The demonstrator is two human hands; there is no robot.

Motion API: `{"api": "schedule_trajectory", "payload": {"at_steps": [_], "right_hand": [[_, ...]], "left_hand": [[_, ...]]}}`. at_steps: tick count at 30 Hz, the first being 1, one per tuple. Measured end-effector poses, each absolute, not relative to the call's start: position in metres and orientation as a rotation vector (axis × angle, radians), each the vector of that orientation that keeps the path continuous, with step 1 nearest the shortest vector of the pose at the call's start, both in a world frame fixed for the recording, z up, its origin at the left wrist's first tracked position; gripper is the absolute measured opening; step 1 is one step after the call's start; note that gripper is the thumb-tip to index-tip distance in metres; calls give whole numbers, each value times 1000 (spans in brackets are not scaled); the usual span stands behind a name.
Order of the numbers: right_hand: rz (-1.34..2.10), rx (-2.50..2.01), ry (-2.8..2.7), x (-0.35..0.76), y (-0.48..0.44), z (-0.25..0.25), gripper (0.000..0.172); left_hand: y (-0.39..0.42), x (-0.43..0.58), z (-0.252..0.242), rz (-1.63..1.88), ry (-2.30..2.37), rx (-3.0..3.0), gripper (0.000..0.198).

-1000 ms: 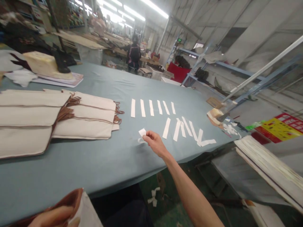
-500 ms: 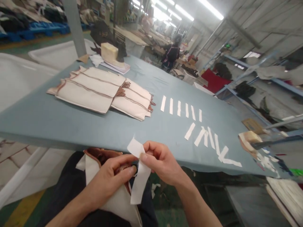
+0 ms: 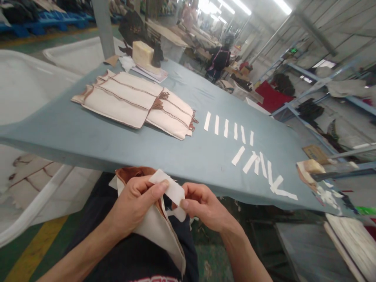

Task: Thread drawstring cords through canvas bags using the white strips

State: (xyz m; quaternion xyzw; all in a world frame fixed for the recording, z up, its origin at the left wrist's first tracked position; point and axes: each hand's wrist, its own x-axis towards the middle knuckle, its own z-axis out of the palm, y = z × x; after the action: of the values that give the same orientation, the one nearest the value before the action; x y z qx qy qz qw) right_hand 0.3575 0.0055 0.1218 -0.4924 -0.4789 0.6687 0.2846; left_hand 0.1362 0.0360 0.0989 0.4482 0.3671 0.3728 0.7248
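A white strip point(image 3: 174, 192) is stretched between my two hands, just off the table's near edge. My left hand point(image 3: 136, 201) pinches its left end between thumb and fingers. At the other end my right hand point(image 3: 202, 203) is closed on the strip, whose lower part bends down below the fingers. On my lap, under the left hand, lies a cream fabric piece point(image 3: 158, 235) with brown lining and edging, its upper side partly hidden by that hand. I cannot tell whether the left fingers also touch it.
Overlapping cream panels point(image 3: 117, 98) with brown seams lie on the blue-green table point(image 3: 188, 156). Several white strips point(image 3: 235, 131) are laid out to their right. A yellowish block point(image 3: 142, 53) stands at the back. White bins point(image 3: 23, 86) flank the left; a person point(image 3: 219, 60) is farther off.
My left hand has moved up onto the strip's end. The strip has turned from hanging nearly upright to slanting between both hands. The camera view has shifted slightly.
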Motion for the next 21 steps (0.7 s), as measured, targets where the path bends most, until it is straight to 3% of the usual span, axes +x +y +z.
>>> {"api": "schedule_trajectory", "payload": {"at_steps": [4, 9, 21], "right_hand": [[1814, -1302, -1409, 368, 10, 112, 52], [1188, -1506, -1509, 366, 18, 116, 48], [1223, -1169, -1427, 316, 21, 120, 17]], "left_hand": [[32, 130, 105, 777, 862, 1014, 49], [33, 127, 112, 750, 979, 1109, 48], [35, 123, 114, 570, 1070, 986, 49]]}}
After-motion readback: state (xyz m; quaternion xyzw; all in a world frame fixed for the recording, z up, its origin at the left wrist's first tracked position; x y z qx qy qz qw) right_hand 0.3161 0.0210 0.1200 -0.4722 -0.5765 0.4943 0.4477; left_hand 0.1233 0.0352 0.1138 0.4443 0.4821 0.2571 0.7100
